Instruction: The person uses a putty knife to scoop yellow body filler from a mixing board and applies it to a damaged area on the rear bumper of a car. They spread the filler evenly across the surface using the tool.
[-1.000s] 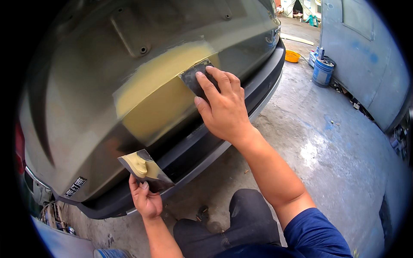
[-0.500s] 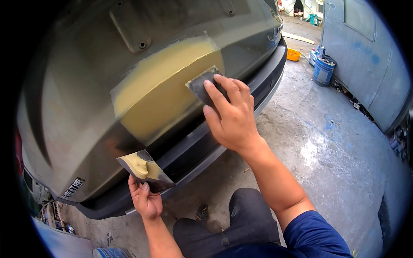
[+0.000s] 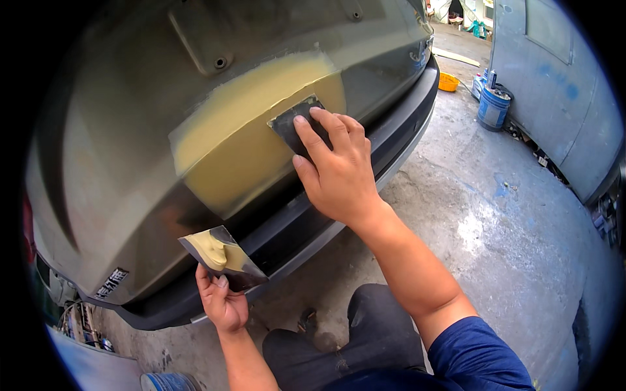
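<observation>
Across the grey-green car tailgate (image 3: 124, 124) lies a broad patch of yellow body filler (image 3: 228, 156), with a raised crease running through it. My right hand (image 3: 342, 166) grips a dark flat putty spreader (image 3: 293, 124), its fingers spread over the back, and the blade rests against the right part of the patch. Lower left, my left hand (image 3: 223, 303) pinches a second dark spreader (image 3: 244, 277) from below. A thick dollop of yellow filler (image 3: 212, 251) sits on top of that one, just in front of the bumper.
The black bumper (image 3: 293, 212) curves beneath the tailgate. On the concrete floor (image 3: 450, 202) to the right stand a blue bucket (image 3: 493, 107) and an orange basin (image 3: 448, 82), beside a grey metal panel (image 3: 554, 85). Another blue bucket (image 3: 168, 382) is at the lower left.
My right hand has slid the spreader a short way left along the filler patch. The left hand keeps its loaded spreader almost in place.
</observation>
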`<state>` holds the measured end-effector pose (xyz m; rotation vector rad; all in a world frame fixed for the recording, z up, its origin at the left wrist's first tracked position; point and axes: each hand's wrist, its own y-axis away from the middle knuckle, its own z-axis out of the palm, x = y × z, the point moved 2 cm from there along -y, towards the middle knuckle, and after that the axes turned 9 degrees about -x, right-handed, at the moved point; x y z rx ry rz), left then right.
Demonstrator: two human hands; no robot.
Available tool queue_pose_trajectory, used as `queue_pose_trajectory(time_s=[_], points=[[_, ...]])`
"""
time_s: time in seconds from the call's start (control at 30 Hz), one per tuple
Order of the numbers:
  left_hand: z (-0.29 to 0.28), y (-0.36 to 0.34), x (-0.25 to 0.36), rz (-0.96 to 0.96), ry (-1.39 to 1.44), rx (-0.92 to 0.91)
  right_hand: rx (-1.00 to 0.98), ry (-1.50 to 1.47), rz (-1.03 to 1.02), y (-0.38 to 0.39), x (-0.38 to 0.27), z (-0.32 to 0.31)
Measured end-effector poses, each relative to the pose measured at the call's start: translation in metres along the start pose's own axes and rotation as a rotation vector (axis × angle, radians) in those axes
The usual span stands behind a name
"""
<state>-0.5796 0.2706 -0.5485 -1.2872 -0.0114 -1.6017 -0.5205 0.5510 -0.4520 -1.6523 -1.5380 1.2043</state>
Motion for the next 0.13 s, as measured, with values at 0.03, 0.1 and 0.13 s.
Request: queue_pose_trajectory(time_s=[0.03, 0.1, 0.13], points=[[0.001, 0.000, 0.000, 0.000, 0.007, -0.003, -0.009, 0.001, 0.002, 0.005, 0.001, 0.002], [0.001, 0.000, 0.000, 0.000, 0.013, -0.012, -0.035, 0.002, 0.007, 0.014, 0.004, 0.005], [0.000, 0.001, 0.000, 0.000, 0.013, -0.017, -0.053, 0.002, 0.009, 0.019, 0.005, 0.007]])
